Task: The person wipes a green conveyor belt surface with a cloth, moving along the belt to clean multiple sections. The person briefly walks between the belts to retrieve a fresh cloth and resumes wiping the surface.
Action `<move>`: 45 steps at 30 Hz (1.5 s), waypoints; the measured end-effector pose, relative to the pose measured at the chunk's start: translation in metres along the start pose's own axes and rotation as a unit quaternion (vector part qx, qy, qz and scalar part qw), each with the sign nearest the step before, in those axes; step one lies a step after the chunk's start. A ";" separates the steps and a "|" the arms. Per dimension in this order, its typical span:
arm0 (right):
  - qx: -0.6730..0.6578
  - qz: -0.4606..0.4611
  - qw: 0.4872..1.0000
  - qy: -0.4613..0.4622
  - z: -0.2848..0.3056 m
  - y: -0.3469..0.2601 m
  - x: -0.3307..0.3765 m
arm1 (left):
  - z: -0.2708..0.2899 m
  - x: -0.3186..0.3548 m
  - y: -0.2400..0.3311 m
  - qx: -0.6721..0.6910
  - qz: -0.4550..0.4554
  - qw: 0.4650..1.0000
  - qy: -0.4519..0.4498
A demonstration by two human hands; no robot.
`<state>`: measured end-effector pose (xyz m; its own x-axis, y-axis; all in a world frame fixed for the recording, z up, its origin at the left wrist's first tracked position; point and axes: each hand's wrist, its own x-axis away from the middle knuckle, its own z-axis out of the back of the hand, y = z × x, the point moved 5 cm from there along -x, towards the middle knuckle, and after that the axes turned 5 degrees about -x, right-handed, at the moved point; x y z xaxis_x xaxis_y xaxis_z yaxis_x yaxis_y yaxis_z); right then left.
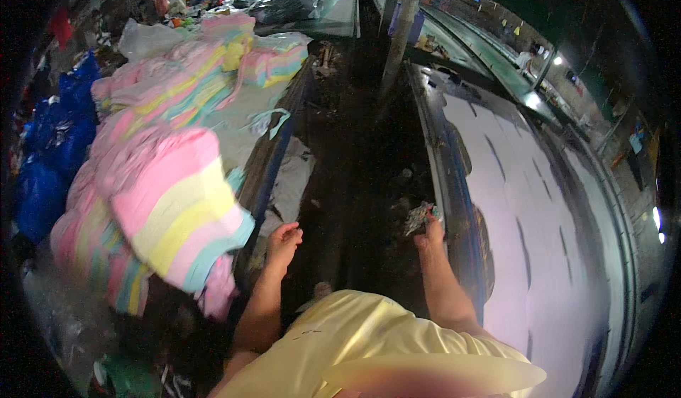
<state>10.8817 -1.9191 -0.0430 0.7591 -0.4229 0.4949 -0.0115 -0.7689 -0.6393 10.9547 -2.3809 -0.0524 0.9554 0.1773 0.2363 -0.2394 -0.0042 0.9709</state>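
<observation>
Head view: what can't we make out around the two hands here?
- Head view: the crumpled grey scrap in the right hand is too small and dim to identify.
- Left hand hangs open near the striped pink, yellow and blue fabric stack; whether it touches the table edge is unclear.
- The dark aisle floor between the tables is underexposed.
- The right table's far edge is bent by the fisheye rim.

Pale yellow short-sleeved shirt, bare forearms, bare hands, no gloves, watch or rings visible
</observation>
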 end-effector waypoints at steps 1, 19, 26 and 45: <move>-0.008 0.003 1.000 -0.010 -0.020 -0.011 -0.020 | -0.022 -0.038 0.019 0.024 -0.023 0.999 -0.012; 0.007 -0.024 0.998 -0.063 -0.310 -0.008 -0.536 | -0.228 -0.528 0.172 -0.100 -0.126 0.982 -0.103; 0.040 -0.056 0.994 -0.079 -0.521 -0.002 -0.693 | -0.209 -0.640 0.206 -0.008 -0.067 0.997 0.032; 0.109 -0.054 0.984 -0.128 -0.933 0.008 -1.055 | -0.301 -1.120 0.365 0.046 -0.071 0.996 0.015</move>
<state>9.4735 -1.9263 -0.0214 0.8876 -0.1890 0.4200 0.1961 -0.6701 -0.7159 9.7454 -2.2847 0.0260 0.9724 0.2128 0.0960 -0.0835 -0.0670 0.9942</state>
